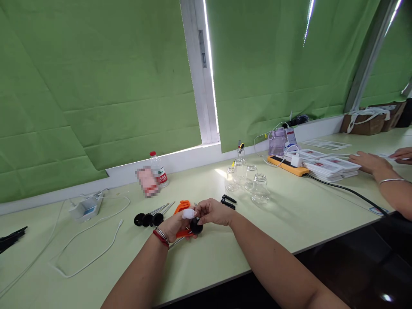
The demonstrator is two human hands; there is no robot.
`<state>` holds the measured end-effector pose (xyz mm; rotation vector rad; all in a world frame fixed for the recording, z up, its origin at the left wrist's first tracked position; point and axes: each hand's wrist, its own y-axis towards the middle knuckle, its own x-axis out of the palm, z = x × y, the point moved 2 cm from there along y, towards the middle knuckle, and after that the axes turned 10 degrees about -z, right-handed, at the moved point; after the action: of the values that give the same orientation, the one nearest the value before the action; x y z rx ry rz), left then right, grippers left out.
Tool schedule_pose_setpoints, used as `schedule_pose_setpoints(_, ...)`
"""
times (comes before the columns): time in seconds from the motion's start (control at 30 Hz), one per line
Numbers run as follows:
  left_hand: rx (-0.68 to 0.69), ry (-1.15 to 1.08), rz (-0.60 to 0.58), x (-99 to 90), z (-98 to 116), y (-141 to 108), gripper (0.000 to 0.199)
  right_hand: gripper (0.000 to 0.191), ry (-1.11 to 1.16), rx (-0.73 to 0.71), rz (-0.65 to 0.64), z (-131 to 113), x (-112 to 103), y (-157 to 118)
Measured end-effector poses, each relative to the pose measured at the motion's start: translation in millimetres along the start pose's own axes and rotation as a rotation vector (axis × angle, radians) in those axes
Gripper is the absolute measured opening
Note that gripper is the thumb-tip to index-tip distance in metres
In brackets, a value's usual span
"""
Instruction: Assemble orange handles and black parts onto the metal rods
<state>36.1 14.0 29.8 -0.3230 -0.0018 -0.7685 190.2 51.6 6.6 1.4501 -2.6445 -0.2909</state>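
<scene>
My left hand (176,224), with a white wrap on its thumb, is closed around a round black piece (196,225) at the front middle of the table. The fingers of my right hand (212,211) are pinched at the top of this same piece. Orange parts (183,206) show behind and below my left hand; whether it grips them is unclear. Several black discs with thin metal rods (148,219) lie left of my hands. Two short black pieces (228,201) are just behind my right hand. Glass jars (260,189) stand farther right.
A red-capped bottle (162,174) stands near the wall. White cables and a power strip (92,206) lie left. At right are an orange power strip (287,166), paper stacks (331,167), a purple bottle (277,142) and another person's hands (370,162). The table edge (334,233) runs in front.
</scene>
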Motion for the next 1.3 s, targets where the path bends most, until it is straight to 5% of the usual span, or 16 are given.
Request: schedule_pose_setpoints(1.3, -0.001, 0.031, -0.029, 1.6, 2.9, -1.7, 0.044, 0.030, -0.005, 0.016, 0.013, 2.9, -1.0, -0.4)
